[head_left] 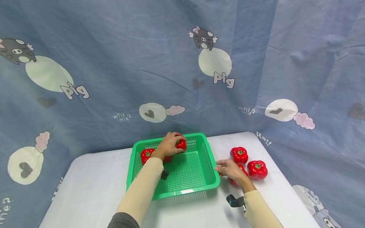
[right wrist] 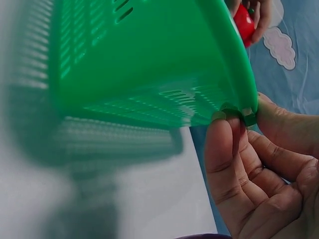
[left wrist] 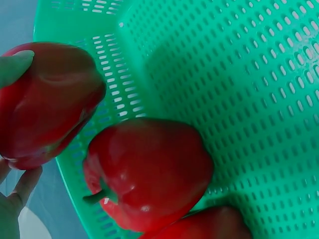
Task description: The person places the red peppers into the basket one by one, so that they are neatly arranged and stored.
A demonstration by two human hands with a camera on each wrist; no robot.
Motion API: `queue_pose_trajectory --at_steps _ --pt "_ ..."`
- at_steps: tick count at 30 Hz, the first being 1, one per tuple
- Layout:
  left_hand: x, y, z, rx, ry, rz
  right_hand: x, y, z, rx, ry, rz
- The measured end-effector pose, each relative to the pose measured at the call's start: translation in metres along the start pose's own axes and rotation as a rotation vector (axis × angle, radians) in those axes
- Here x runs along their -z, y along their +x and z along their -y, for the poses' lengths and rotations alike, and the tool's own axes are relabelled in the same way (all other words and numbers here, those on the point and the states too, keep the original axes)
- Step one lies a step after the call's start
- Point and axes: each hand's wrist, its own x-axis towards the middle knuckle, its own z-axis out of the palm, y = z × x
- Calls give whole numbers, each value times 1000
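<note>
My left hand (head_left: 168, 146) grips a red bell pepper (head_left: 182, 145) at the far side of a green perforated basket (head_left: 186, 171). In the left wrist view, thumb and fingers span this bell pepper (left wrist: 50, 102) beside the basket's wall. Below it a second bell pepper (left wrist: 149, 172) with a green stem lies in the basket, and part of another (left wrist: 209, 226) shows at the lower edge. My right hand (head_left: 230, 170) pinches the basket's right rim; the right wrist view shows its thumb and fingers (right wrist: 219, 149) on either side of that rim.
Right of the basket, red bell peppers (head_left: 239, 155) (head_left: 257, 170) stand on the white table (head_left: 91, 180); one more (head_left: 243, 169) is partly hidden by the right hand. A blue printed cloth (head_left: 159, 63) hangs behind the table. A dark strap device (head_left: 235, 201) is on the right wrist.
</note>
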Motion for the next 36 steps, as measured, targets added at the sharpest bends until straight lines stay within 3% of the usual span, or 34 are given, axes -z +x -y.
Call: queue_pose_trajectory --at_steps 14,24,36 --pt "-16 5 -1 42 57 47 1 1 1 -2 -14 -5" --pt "-25 4 1 87 31 82 1 0 0 4 4 10" --pt "-34 6 2 89 44 68 1 0 1 10 -10 21"
